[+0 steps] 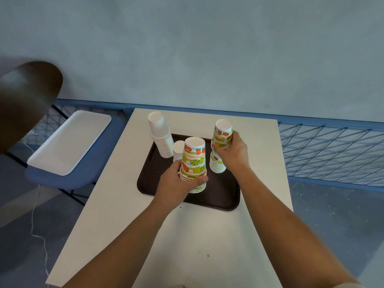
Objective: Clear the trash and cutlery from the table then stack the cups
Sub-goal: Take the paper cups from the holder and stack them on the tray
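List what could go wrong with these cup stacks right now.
The tall plain white cup stack leans and straddles the dark brown tray's rim; jostling might topple it. The right hand grips the fruit-printed stack high up, so its lower cups could separate or tip.

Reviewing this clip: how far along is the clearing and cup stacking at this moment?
Clearing looks done: no trash or cutlery shows on the table. Stacking is in hand: the left hand grips one printed cup stack, the right hand another printed stack, both over the brown tray. Left: merging these; a tall white stack and a short white cup stay separate.
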Tool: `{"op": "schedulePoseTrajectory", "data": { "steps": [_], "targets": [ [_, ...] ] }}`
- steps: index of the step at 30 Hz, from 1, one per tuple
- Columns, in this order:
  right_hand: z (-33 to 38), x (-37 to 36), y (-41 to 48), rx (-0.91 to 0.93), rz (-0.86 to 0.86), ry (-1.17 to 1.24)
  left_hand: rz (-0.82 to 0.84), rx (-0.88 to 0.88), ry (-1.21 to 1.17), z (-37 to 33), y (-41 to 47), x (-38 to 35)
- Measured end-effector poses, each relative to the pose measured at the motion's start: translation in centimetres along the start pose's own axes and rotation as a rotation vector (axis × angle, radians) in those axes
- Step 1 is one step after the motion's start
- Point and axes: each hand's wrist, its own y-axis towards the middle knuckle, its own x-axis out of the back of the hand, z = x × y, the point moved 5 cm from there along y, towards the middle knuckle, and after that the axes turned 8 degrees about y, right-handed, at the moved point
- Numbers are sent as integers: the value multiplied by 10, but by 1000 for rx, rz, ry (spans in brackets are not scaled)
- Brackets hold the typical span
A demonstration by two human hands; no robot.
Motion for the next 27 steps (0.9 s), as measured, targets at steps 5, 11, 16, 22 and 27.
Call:
{"op": "schedulePoseTrajectory", "data": {
  "steps": [5,11,16,22,27],
  "targets": [
    [-41,-22,1,-130,74,-101,11,3,-31,1,4,1],
    [-62,-19,0,-189,124,-253,19,18,-36,4,3,0],
    [-24,15,-36,4,-144,-76,25,8,-23,4,-1,-2],
    [46,9,-98,47,352,236,24,-29,21,-7,-9,-7],
    [51,-3,-107,69,387,100,27,-79,78,-12,-13,-11]
  ]
}}
